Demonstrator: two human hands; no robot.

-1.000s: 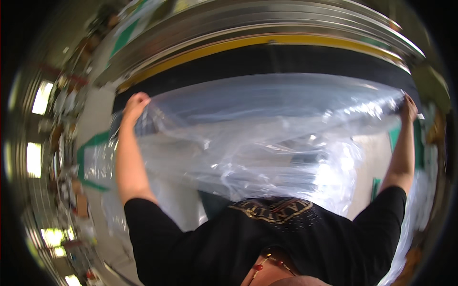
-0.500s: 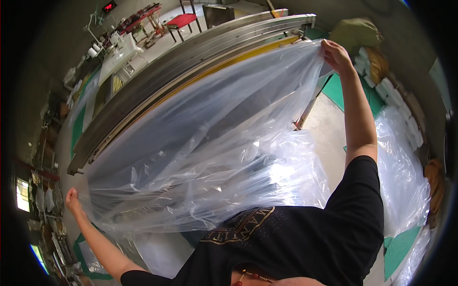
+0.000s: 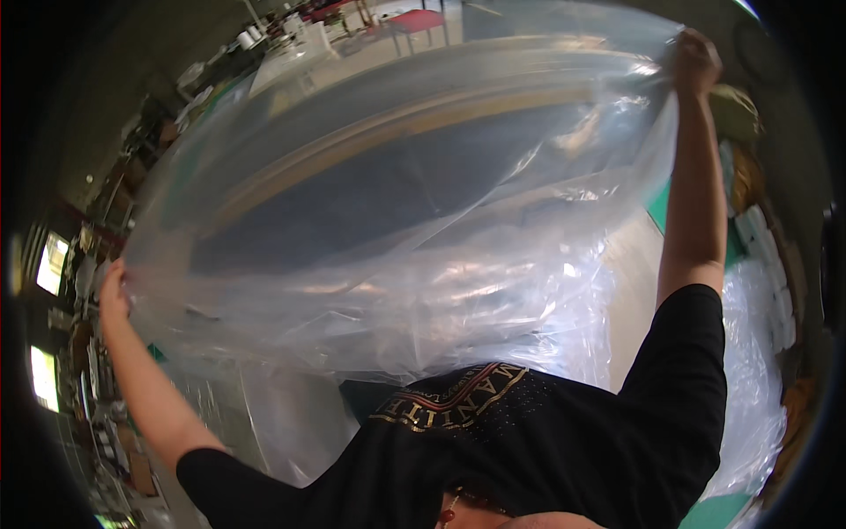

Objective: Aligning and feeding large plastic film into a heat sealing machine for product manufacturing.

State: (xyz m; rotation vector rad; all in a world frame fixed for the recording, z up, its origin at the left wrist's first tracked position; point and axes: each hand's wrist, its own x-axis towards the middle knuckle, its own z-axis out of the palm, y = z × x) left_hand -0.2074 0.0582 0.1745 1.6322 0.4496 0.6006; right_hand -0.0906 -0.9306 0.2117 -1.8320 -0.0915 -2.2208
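Note:
A large sheet of clear plastic film (image 3: 423,238) spreads wide between my two hands. My right hand (image 3: 698,62), raised at the upper right, is closed on one corner of it. At the far left, my left hand (image 3: 115,293) pinches the opposite edge. The film's upper part is stretched and bowed, while its lower part hangs in shiny folds against my shirt. Through the film show a long yellowish bar and the dark surface of a long machine (image 3: 493,110), both blurred by the layer in front.
More clear film is heaped (image 3: 749,370) on the right, by white packages (image 3: 765,256) and a green sheet (image 3: 659,210). A red-seated chair (image 3: 418,21) and a work table stand beyond the machine. Cluttered shelves (image 3: 92,353) line the left side.
Both hands have risen, the right one also further right, carrying the film upward. Its top edge now covers the long machine, which stood uncovered behind it before.

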